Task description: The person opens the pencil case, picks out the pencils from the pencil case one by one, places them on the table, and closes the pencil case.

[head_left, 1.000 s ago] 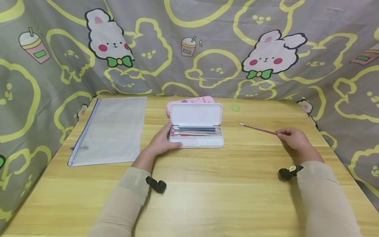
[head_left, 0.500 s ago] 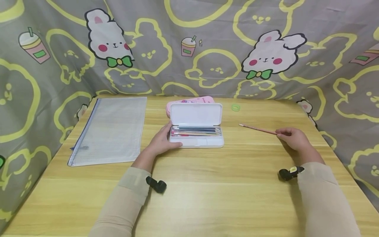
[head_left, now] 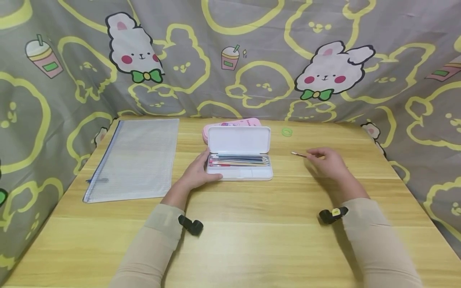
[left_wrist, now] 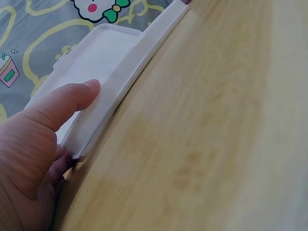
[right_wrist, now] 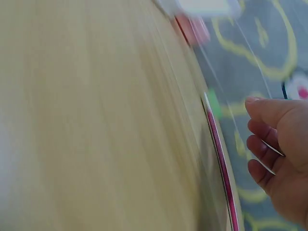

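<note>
Left of your left hand [head_left: 197, 171] lies a pale zip bag [head_left: 135, 160]. Past that hand, to its right, is a pink case [head_left: 234, 122]. Green rings [head_left: 286, 132] lie past your right hand [head_left: 328, 163], to its left. A bunny cloth [head_left: 259, 24] hangs past both hands.

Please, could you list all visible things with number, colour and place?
Table: 1, wood-coloured, below everything
Cloth: count unclear, grey-yellow, behind table
Open case: 1, white, centre, towards rear
Pencils: several, mixed colours, inside open case
Second case: 1, pink, behind open case
Mesh bag: 1, whitish, left side
Loose pencil: 1, reddish, right side
Rings: count unclear, green, rear right
Wrist cameras: 2, black, at sleeves
Sleeves: 2, beige, front
Left grip: 1, bare, holding open case
Right grip: 1, bare, near loose pencil
</note>
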### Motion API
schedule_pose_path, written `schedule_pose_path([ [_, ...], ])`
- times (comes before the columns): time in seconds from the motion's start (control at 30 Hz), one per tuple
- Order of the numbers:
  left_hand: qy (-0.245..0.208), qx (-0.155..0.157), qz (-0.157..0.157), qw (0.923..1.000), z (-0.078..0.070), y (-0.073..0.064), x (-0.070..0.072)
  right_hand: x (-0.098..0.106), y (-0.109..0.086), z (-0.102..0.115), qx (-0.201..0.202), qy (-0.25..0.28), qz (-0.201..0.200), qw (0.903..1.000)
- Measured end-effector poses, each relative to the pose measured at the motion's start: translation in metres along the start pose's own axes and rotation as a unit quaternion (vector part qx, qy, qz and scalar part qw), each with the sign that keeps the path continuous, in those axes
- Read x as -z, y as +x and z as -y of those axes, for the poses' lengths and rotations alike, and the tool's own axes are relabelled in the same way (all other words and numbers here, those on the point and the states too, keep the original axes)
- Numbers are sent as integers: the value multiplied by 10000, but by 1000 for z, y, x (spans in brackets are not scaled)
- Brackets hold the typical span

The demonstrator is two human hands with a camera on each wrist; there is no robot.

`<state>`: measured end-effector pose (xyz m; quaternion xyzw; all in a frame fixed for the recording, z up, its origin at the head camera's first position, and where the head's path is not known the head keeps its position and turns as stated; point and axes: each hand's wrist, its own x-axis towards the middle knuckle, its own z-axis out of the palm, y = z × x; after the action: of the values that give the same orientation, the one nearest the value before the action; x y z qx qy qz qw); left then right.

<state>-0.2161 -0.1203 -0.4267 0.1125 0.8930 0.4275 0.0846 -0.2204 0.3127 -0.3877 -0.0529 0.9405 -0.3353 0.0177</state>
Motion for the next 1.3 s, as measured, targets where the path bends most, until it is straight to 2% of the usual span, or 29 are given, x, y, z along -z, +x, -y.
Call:
schedule_pose_path([
  [0.33, 39, 24, 15, 10000, -1, -1, 0, -51, 20, 64, 610, 78, 543, 9966],
  [0.53, 50, 18, 12, 10000, 2, -2, -1, -73, 23, 88, 943, 188, 1082, 9895],
  [0.87, 24, 28, 5, 10000, 3, 1, 0, -87, 26, 99, 1234, -200, 1376, 9826],
  [1.03, 19, 30, 6, 10000, 2, 1, 0, -88, 29, 100, 1160, -462, 1462, 9813],
  [1.3, 11, 30, 6, 10000, 3, 0, -1, -89, 30, 100, 939, -389, 1590, 9820],
])
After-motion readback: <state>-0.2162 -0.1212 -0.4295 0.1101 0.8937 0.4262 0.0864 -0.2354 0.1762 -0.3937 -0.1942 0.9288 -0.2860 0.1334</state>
